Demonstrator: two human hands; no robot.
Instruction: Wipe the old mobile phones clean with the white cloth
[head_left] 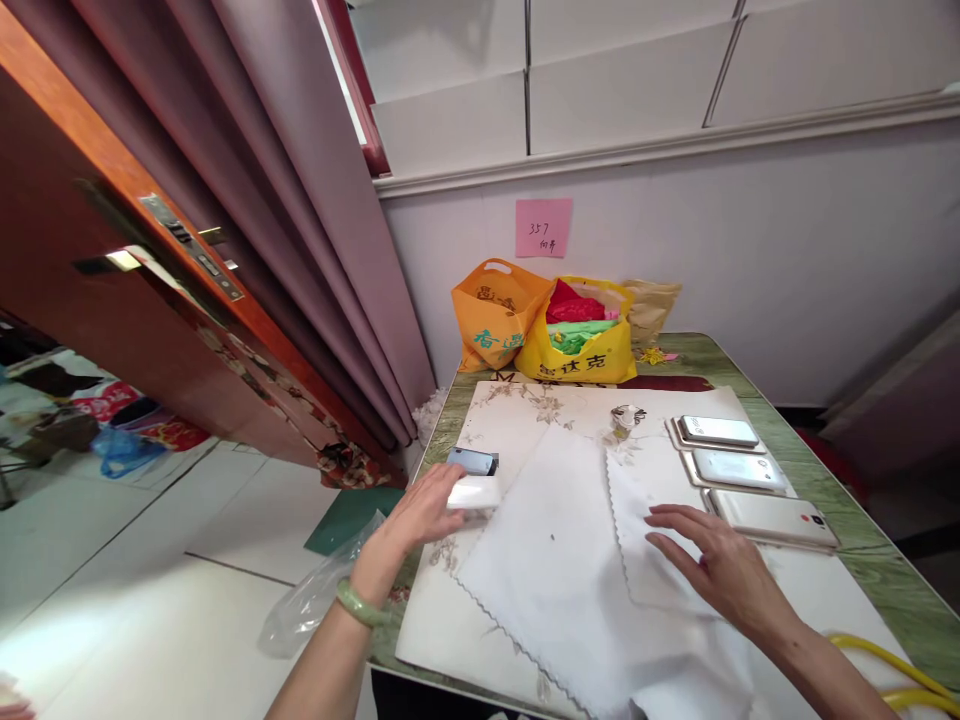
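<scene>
My left hand point(426, 512), with a green bangle at the wrist, grips a white phone point(474, 494) at the table's left edge. A grey-blue phone point(472, 461) lies just behind it. Flat on a small white cloth point(660, 505) rests my right hand point(712, 562), fingers spread. A larger white cloth point(559, 560) with a scalloped edge lies under that cloth in the middle. Three pale phones point(718, 431) point(739, 470) point(772, 517) lie in a row to the right of my right hand.
A floral white mat point(517, 410) covers the green table point(862, 520). Orange and yellow bags point(547, 330) stand at the far edge by the wall. A small metal object point(626, 416) sits behind the cloths. Yellow tubing point(892, 670) lies near right. A door and curtain stand to the left.
</scene>
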